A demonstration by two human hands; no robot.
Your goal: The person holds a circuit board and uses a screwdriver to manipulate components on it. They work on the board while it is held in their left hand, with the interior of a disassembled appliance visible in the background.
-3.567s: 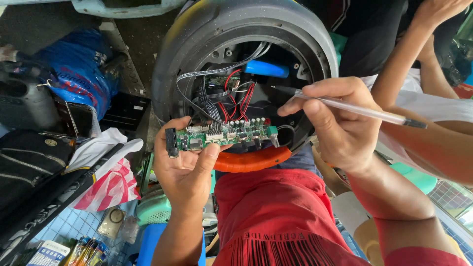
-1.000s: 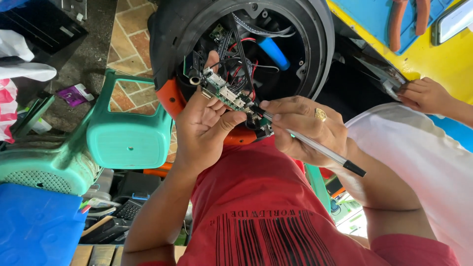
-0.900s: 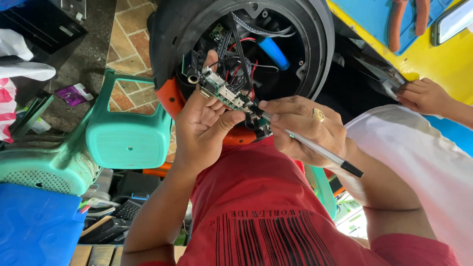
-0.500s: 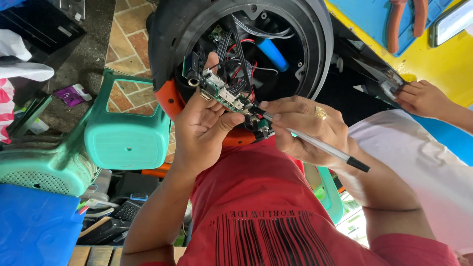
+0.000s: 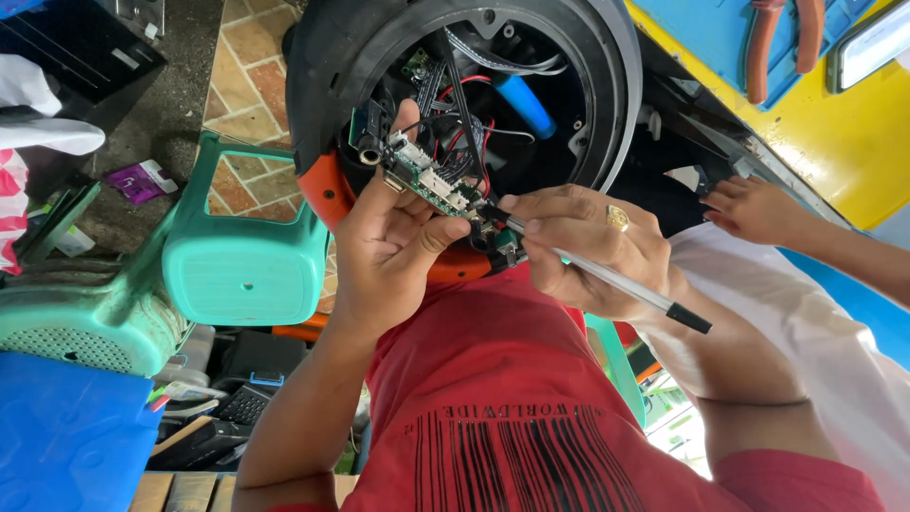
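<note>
Two hands are working below the round housing (image 5: 455, 85): left hand (image 5: 389, 251) pinching the circuit board (image 5: 431, 183), right hand (image 5: 592, 246) gripping a pen (image 5: 607, 280); steadying the board looks wise.

A narrow green circuit board (image 5: 431, 185), studded with white connectors and small dark components, is lying tilted across the fingers of the left hand (image 5: 393, 248), its upper end pointing toward the open round housing. Red and black wires (image 5: 462, 142) are running from the board into that housing. A slim grey pen-like tool (image 5: 607, 276) with a black end cap is sitting pinched in the right hand (image 5: 592, 248), slanting down to the right, its tip touching the board's lower end.
</note>
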